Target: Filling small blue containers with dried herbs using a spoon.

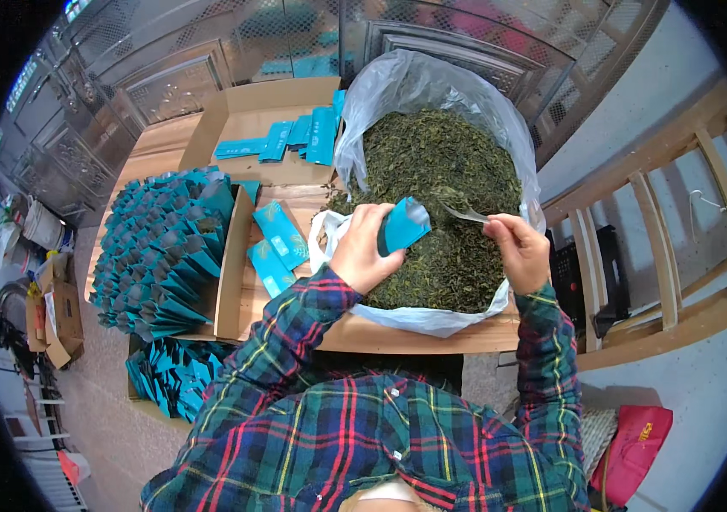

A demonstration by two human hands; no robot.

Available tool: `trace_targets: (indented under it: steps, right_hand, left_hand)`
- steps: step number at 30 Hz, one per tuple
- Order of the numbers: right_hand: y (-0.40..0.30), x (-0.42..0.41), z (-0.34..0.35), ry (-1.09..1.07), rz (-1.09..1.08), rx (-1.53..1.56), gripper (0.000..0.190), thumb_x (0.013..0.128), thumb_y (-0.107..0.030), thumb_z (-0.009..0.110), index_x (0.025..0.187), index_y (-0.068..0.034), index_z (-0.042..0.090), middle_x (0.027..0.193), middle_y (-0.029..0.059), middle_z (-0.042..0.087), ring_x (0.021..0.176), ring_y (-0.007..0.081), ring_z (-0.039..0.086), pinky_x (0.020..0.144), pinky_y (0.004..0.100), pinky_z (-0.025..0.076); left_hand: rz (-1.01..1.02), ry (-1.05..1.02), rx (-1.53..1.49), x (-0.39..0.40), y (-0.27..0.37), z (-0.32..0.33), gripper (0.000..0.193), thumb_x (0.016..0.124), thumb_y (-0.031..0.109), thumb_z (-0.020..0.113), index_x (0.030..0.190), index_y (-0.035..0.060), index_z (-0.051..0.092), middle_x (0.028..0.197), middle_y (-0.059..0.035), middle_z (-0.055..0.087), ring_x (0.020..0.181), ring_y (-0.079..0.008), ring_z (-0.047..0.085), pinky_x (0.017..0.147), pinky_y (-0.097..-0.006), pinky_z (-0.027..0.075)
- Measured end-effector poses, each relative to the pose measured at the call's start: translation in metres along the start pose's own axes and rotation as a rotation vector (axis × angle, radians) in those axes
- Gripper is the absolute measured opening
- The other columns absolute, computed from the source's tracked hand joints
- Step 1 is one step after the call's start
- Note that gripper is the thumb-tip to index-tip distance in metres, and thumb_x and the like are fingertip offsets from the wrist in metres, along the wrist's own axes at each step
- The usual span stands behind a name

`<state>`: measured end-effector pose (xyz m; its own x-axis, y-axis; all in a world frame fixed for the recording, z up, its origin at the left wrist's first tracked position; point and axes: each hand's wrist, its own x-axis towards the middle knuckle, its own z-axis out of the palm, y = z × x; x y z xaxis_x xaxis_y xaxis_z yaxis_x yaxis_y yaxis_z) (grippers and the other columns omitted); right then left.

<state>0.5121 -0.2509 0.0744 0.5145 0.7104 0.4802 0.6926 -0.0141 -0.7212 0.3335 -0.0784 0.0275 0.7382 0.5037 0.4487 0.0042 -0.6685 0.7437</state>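
My left hand holds a small teal foil packet tilted to the right, its silvery mouth open. My right hand pinches the handle of a spoon, which looks pale and translucent; its tip lies over the dried tea leaves, with some leaf at it. The leaves fill a large clear plastic bag in front of me. The open packet is just left of the spoon, not touching it. Several flat teal packets lie on the wooden table left of my left hand.
A cardboard box at the left is packed with upright, open teal packets. Behind it an open carton holds flat packets. Below the table's left edge stands a box of more packets. A wooden ladder-like frame leans at the right.
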Motion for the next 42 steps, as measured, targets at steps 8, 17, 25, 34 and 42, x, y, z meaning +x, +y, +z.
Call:
trace_targets:
  steps: [8,17,25,34,42]
  right_hand:
    - [-0.033,0.02,-0.027,-0.215,-0.189,-0.149,0.011,0.084,-0.009,0.06,0.091,-0.001,0.062,0.082,0.0116,0.064,0.072,0.0203,0.063,0.063,0.0276,0.049]
    - [-0.061,0.054,-0.025,-0.564,-0.56,-0.555,0.007,0.078,-0.008,0.06,0.083,-0.004,0.057,0.074,0.0104,0.059,0.071,0.0295,0.059,0.063,0.0365,0.048]
    - [-0.082,0.093,-0.016,-0.774,-0.295,-0.372,0.02,0.081,-0.02,0.058,0.081,-0.001,0.062,0.07,0.0165,0.062,0.065,0.0283,0.063,0.061,0.0352,0.05]
    - [-0.033,0.079,-0.02,-0.717,0.491,0.39,0.023,0.09,-0.025,0.053,0.09,-0.003,0.06,0.068,0.004,0.062,0.057,0.0096,0.06,0.055,0.0208,0.051]
    - [-0.014,0.057,-0.03,-0.419,0.545,0.679,0.023,0.092,-0.025,0.05,0.093,-0.003,0.059,0.064,0.0033,0.06,0.054,0.0118,0.059,0.052,0.0234,0.052]
  left_hand:
    - [0.022,-0.019,0.078,0.006,0.001,0.007,0.059,0.066,0.011,0.067,0.119,0.0019,0.042,0.112,-0.0181,0.044,0.106,-0.0344,0.048,0.091,-0.0373,0.041]
    - [0.13,-0.02,0.269,0.014,0.017,0.017,0.057,0.064,0.008,0.063,0.117,0.0001,0.041,0.11,-0.0195,0.045,0.097,-0.0377,0.051,0.081,-0.0417,0.045]
    - [0.192,0.05,0.102,0.007,0.022,0.032,0.054,0.066,0.005,0.064,0.116,0.0018,0.043,0.108,-0.0188,0.046,0.098,-0.0371,0.05,0.084,-0.0413,0.044]
    - [0.241,0.061,-0.145,0.008,0.013,0.03,0.058,0.063,0.004,0.07,0.115,0.0026,0.046,0.111,-0.0159,0.047,0.105,-0.0303,0.048,0.09,-0.0343,0.04]
    - [0.144,0.003,-0.177,0.008,0.016,0.027,0.059,0.065,0.006,0.071,0.117,0.0027,0.044,0.111,-0.0118,0.046,0.105,-0.0232,0.049,0.091,-0.0344,0.041]
